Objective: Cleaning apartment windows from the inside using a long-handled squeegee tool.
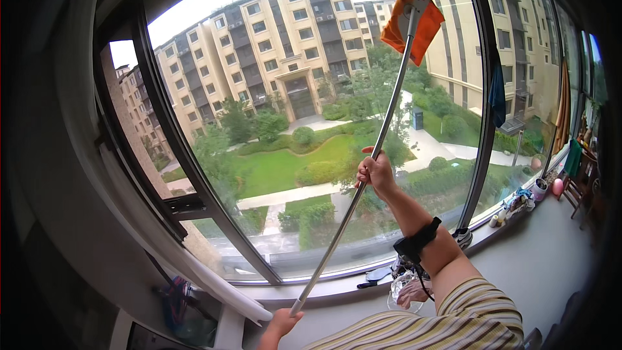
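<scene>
A long metal mop pole (340, 226) runs slantwise across a large window pane (311, 155). On its upper end is a flat mop head with an orange cloth (426, 29), which lies against or close to the upper right of the glass. My left hand (284, 322) grips the grey lower end of the pole, low in the view. Around the middle of the pole my right hand (376, 172) is closed, its forearm raised and wearing a black strap (419, 242). Whether the cloth presses on the glass cannot be told.
A white curtain (146, 238) hangs at the left, beside the window frame (209, 204). On the sill and floor below stand a wire basket with cloths (410, 291), a shoe (462, 237) and bottles (494, 220). Farther right are a pink ball (558, 186) and a wooden chair (573, 197).
</scene>
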A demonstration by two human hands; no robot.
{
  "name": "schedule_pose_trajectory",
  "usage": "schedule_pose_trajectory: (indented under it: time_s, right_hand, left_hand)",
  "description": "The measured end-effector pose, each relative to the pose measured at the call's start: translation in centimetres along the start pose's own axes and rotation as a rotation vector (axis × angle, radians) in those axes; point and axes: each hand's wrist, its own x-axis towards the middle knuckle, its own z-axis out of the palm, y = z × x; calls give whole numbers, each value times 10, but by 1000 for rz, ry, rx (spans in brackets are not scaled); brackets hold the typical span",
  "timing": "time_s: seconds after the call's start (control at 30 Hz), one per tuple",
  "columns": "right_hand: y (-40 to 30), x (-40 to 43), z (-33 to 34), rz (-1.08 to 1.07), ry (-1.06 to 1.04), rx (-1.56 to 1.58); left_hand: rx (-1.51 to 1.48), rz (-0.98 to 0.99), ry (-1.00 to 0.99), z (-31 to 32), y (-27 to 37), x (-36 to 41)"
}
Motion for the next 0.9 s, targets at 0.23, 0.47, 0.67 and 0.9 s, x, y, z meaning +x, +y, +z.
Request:
schedule_pose_trajectory:
  time_s: [0.23, 0.47, 0.67, 0.9]
  right_hand:
    - [51, -45, -88, 151, 207, 62]
    - [69, -64, -61, 242, 162, 100]
    - [86, -78, 32, 260, -149, 163]
    - [111, -76, 161, 328, -453, -9]
  left_hand:
    - [212, 3, 61, -2, 5, -16]
    - [260, -214, 412, 17, -29, -42]
    - [143, -304, 487, 41, -91, -94]
    - [-35, -155, 586, 51, -130, -145]
